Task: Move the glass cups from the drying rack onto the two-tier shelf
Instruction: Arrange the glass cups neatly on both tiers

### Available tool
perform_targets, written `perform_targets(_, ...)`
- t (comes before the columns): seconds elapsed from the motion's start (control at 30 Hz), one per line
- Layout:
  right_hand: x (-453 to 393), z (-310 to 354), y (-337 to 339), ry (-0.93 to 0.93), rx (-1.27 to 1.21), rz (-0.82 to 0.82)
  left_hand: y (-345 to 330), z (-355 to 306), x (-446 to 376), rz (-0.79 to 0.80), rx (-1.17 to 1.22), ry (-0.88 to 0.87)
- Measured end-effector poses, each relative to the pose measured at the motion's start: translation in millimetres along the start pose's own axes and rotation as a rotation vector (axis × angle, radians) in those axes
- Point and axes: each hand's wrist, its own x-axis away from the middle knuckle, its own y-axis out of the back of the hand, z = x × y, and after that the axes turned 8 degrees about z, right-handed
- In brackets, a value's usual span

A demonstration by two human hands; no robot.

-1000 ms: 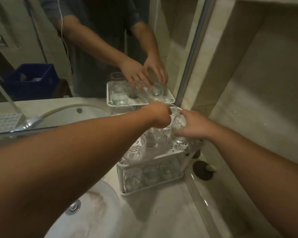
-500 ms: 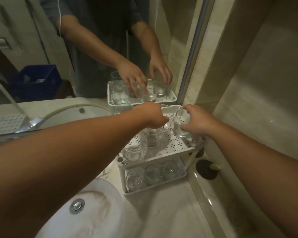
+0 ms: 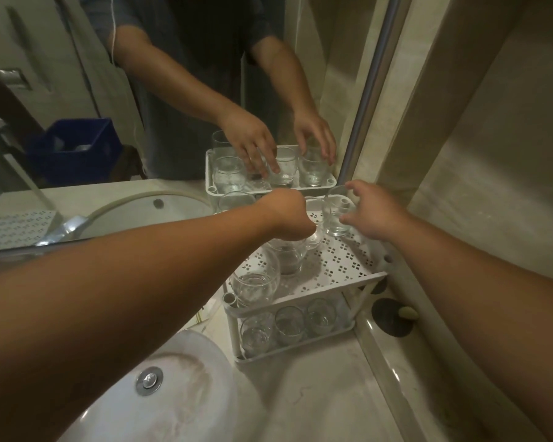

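My right hand spreads its grip just beside the upright glass cup at the two-tier shelf's back corner, while my left hand curls over its neighbour.

no readable text or labels

The right hand, which gripped a glass cup at the back right corner of the upper tier a second ago, has let it go; its fingers are now spread just beside the cup, which stands upright. The left hand has moved very little and stays over the neighbouring cup.
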Motion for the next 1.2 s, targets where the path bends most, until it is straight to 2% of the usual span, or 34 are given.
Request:
perform_targets(0.27,-9,1,1,0.011,-0.120,0.039,-7,-2,3,-0.070,-0.010,-0.036)
perform_targets(0.8,-19,4,3,0.050,-0.019,0.040,-12,-20,10,-0.130,0.038,0.038)
perform_targets(1.0,-22,3,9,0.064,0.033,0.078,-17,-36,16,-0.108,-0.060,0.011)
perform_targets(1.2,-25,2,18,0.066,-0.027,0.134,-17,-47,21,-0.059,-0.066,-0.048)
